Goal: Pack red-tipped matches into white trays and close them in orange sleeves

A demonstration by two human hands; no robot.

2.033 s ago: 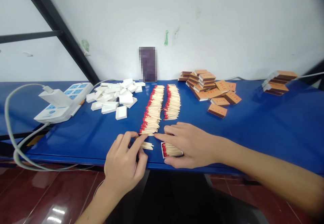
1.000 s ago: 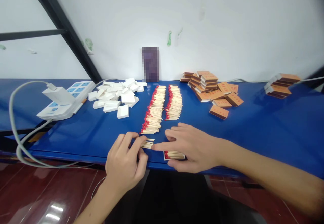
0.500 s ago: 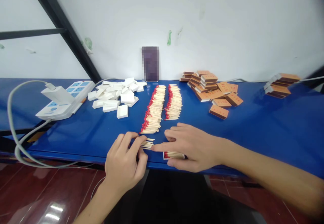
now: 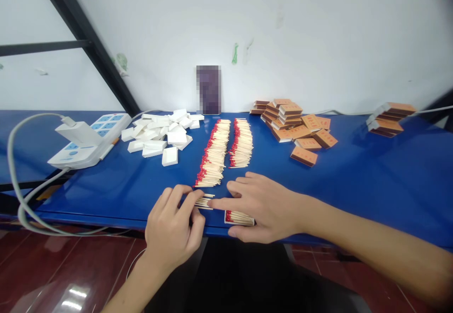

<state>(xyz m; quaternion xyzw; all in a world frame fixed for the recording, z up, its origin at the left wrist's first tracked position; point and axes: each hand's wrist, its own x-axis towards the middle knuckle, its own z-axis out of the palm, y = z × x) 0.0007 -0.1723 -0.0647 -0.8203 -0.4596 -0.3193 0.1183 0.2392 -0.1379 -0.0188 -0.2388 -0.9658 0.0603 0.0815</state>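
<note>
A few loose matches (image 4: 204,203) lie near the table's front edge. My left hand (image 4: 173,221) is closed over their left ends, its curled fingers hiding the heads. From the other side, my right hand (image 4: 264,207) reaches in with its index finger stretched out, the tip touching the sticks' right ends. That hand's thumb is spread apart from the index finger. Between them sits a white matchbox tray (image 4: 239,217) holding red-headed matches, its right end partly hidden by the hand. Just beyond stand two long rows of matches, a longer left row (image 4: 214,155) and a shorter right row (image 4: 241,143).
White empty trays (image 4: 159,131) are heaped at the back left, beside a power strip (image 4: 92,138) with a plug and cable. Orange matchbox sleeves (image 4: 292,122) pile up at the back right; stacked matchboxes (image 4: 391,117) stand farther right. A blurred dark rectangle (image 4: 209,89) leans on the wall.
My right hand has shifted slightly left, and more of the filled tray's matches show. My left hand stays nearly still over the loose matches. The view has moved a little.
</note>
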